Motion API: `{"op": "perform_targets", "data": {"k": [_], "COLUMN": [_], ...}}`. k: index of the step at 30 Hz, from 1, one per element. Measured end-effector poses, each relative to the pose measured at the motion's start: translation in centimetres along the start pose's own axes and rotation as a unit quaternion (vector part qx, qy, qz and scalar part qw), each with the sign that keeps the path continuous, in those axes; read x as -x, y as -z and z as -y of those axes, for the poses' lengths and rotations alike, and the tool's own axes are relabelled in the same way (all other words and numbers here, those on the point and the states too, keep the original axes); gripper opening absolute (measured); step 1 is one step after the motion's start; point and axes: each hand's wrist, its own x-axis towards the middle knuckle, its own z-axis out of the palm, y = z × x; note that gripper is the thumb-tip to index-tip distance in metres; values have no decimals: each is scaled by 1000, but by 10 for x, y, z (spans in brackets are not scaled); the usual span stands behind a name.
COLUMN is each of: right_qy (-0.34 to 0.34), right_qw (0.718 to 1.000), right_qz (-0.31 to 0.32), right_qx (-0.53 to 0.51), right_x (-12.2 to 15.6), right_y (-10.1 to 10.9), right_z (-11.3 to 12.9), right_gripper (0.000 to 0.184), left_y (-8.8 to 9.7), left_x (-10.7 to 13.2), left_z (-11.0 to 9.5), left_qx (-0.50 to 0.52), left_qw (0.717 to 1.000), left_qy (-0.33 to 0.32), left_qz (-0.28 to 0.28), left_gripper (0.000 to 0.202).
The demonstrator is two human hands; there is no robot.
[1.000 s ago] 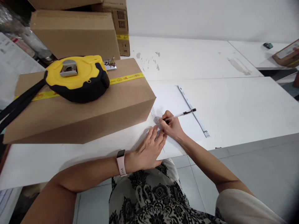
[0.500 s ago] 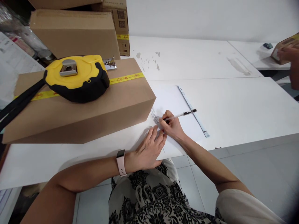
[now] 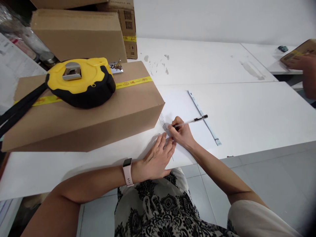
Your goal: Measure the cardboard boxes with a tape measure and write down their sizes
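My right hand (image 3: 181,133) is closed round a pen (image 3: 191,121), its tip down on a white sheet of paper (image 3: 182,108) near the table's front edge. My left hand (image 3: 155,159) lies flat on the sheet just beside it, fingers stretched out, a pale watch on the wrist. A brown cardboard box (image 3: 81,112) with a yellow tape stripe lies left of the sheet. On top of it rests a large yellow and black tape measure (image 3: 80,82) with a black strap trailing left.
More cardboard boxes (image 3: 79,34) are stacked behind on the white table (image 3: 247,112). A printed strip (image 3: 204,118) runs along the sheet's right edge. At far right another person's hand (image 3: 302,62) holds a small box (image 3: 298,51) over a second table.
My hands and the pen have barely moved. At far right the other person's hand has lifted and turned the small box.
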Motion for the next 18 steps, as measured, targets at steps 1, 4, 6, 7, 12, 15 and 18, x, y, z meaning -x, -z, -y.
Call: {"op": "perform_targets", "data": {"k": [1,4,6,7,12,15,18], "right_qy": [0,1,1,2,7,3,7], "right_qw": [1000,1000,1000,1000,1000,1000,1000], "right_qz": [0,-1,-1,-1,0,-2,-11], "right_qx": [-1,3,10,12,5,2,10], "right_x": [0,0,0,0,-1,-1,-1], "right_y": [0,1,1,1,1,1,2], "right_z": [0,-1,-1,-1,0,-1,-1], "right_gripper": [25,24,24,23,22,22,22], "left_y": [0,-1,-1,-1,-3,-5,-7], "left_x": [0,0,0,0,0,0,0], "left_z": [0,0,0,0,-1,-1,-1], "left_qx": [0,-1,-2,-2,0,5,6], "left_qw": [1000,1000,1000,1000,1000,1000,1000], "left_qy": [1,-1,-2,-2,4,3,2], "left_qz": [-1,-2,-1,-3,-8,-9,-12], "left_gripper": [103,104,104,103,103,104,104]}}
